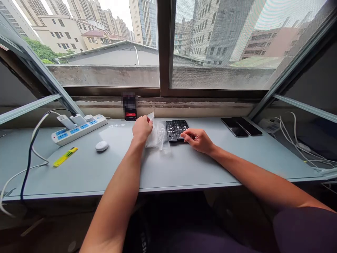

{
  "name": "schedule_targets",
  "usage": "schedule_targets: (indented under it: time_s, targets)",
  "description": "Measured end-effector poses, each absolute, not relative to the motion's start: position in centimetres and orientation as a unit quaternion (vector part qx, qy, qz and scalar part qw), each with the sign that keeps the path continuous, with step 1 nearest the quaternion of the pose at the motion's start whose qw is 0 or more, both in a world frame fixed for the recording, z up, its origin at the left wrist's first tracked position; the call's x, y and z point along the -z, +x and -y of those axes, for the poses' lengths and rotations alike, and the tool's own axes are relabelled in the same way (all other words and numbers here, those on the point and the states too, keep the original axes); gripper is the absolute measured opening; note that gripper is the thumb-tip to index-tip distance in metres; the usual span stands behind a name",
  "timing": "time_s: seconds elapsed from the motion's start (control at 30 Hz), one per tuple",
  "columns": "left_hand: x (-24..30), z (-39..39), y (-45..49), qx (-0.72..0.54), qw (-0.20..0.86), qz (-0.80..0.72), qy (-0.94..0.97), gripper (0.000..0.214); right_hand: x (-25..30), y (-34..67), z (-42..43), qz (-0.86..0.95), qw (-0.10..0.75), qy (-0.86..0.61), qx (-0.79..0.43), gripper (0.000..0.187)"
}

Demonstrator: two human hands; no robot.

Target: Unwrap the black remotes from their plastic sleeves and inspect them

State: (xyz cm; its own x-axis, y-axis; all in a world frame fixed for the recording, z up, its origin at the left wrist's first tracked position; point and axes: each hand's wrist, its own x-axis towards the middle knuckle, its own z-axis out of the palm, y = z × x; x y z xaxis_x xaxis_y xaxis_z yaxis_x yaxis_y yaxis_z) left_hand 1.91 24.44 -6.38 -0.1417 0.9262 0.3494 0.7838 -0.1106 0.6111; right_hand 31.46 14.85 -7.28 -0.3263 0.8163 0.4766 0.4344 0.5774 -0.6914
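My left hand is closed in a pinch on a clear plastic bag, whose upper corner sticks up beside the fingers. More crinkled clear plastic lies just right of it. Three black remote controls lie side by side on the desk, between my two hands. My right hand rests at the lower right end of the remotes, its fingers curled and thumb and forefinger drawn together. Anything inside that curl is hidden; whether the fingertips touch the rightmost remote, I cannot tell.
On the pale desk, a white power strip with plugs and cables stands left, near a yellow strip-shaped item and a white rounded device. A phone leans at the back. Two dark phones lie right, near loose cables.
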Motion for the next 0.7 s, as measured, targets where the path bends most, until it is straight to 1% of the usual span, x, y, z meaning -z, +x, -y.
schedule_targets:
  time_s: [0.13, 0.27, 0.33, 0.43, 0.47, 0.6, 0.7]
  targets:
    - [4.9, -24.1, 2.5, -0.516, 0.124, -0.597, 0.602, 0.015, 7.2, 31.4, -14.8, 0.779, 0.427, -0.399, -0.227, 0.045]
    - [4.0, -24.1, 2.5, -0.629, 0.144, -0.551, 0.529, 0.014, 7.2, 31.3, -14.7, 0.782, 0.426, -0.395, -0.226, 0.045]
    - [3.9, -24.5, 2.3, -0.671, 0.167, -0.534, 0.488, 0.016, 7.3, 31.3, -14.7, 0.780, 0.428, -0.395, -0.228, 0.043]
    - [4.1, -25.1, 2.3, -0.706, 0.239, -0.507, 0.434, 0.016, 7.5, 31.2, -14.6, 0.774, 0.444, -0.387, -0.231, 0.031]
    - [4.2, -25.3, 2.4, -0.709, 0.267, -0.499, 0.422, 0.016, 7.5, 31.2, -14.6, 0.774, 0.448, -0.382, -0.232, 0.033]
    - [4.7, -25.4, 3.5, -0.699, 0.363, -0.473, 0.394, 0.018, 7.6, 31.3, -14.6, 0.787, 0.445, -0.361, -0.229, 0.061]
    - [4.8, -25.1, 4.7, -0.686, 0.424, -0.455, 0.378, 0.017, 7.4, 31.3, -14.4, 0.793, 0.437, -0.358, -0.229, 0.073]
